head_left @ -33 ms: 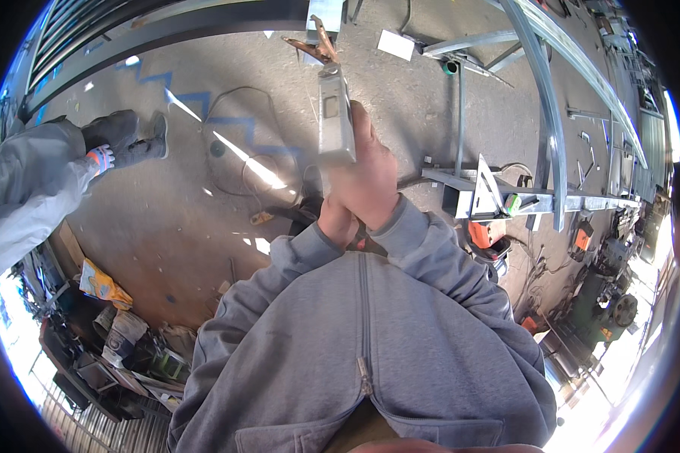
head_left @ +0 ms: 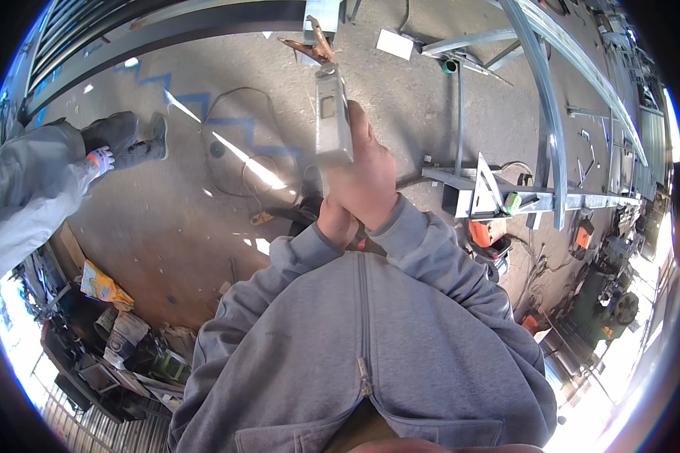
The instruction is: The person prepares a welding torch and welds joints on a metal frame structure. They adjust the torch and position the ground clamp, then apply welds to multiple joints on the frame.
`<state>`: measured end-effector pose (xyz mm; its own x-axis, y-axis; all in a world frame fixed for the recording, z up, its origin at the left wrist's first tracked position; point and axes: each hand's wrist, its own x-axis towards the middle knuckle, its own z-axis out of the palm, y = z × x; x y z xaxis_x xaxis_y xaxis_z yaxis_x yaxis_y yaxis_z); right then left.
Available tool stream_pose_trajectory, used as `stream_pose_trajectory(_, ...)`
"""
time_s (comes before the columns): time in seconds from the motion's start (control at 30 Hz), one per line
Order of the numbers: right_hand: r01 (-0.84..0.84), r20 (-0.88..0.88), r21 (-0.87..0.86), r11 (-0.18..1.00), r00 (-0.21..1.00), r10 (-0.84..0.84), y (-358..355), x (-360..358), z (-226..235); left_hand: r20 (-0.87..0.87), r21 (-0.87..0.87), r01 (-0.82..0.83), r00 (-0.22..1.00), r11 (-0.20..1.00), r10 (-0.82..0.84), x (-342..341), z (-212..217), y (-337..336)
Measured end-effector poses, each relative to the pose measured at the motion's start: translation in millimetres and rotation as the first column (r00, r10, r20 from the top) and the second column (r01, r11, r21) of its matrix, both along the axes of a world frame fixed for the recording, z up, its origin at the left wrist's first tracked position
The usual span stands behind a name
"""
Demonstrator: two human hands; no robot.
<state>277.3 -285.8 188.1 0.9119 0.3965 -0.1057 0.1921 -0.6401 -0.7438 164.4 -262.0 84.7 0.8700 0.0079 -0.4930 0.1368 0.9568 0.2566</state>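
A grey, block-shaped metal tool [head_left: 333, 117] with a rectangular recess points away from me. A copper-coloured forked piece [head_left: 319, 47] shows at its far end. My right hand [head_left: 366, 170] is closed around the near part of the tool, one finger lying along its side. Close below it, against the right hand, is my left hand [head_left: 337, 220], which looks curled. What the left hand grips is hidden. Beyond the fork lies a dark metal beam [head_left: 204, 21] with a pale metal piece [head_left: 321, 10] at its end.
A galvanised steel frame [head_left: 540, 113] stands to the right, carrying a triangular square [head_left: 487, 187] and a green tape measure [head_left: 512, 202]. Cables [head_left: 238, 192] lie on the concrete floor. Another person's gloved hand [head_left: 100, 158] is at the left. Low right sits an orange-topped tool [head_left: 487, 232].
The tool and its copper-coloured fork have shifted very slightly to the left, my right hand with them. Both hands keep their hold.
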Motion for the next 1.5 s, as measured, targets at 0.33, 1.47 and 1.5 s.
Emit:
stream_pose_trajectory(0.33,-0.047,0.04,-0.019,0.999,0.998,0.047,-5.1,5.0,3.3,0.076,-0.055,0.082,0.994,0.995,-0.078,0.5,8.3,3.8)
stream_pose_trajectory(1.47,0.113,-0.223,0.513,0.851,0.975,0.005,-63.0,-19.6,-4.8,0.028,0.401,0.288,0.945,0.87,-0.326,-18.6,-4.4,-29.0)
stream_pose_trajectory(1.5,0.117,-0.274,0.496,0.86,0.961,0.027,-70.7,-16.4,-3.8,0.022,0.446,0.295,0.94,0.845,-0.34,-15.2,0.4,-31.2)
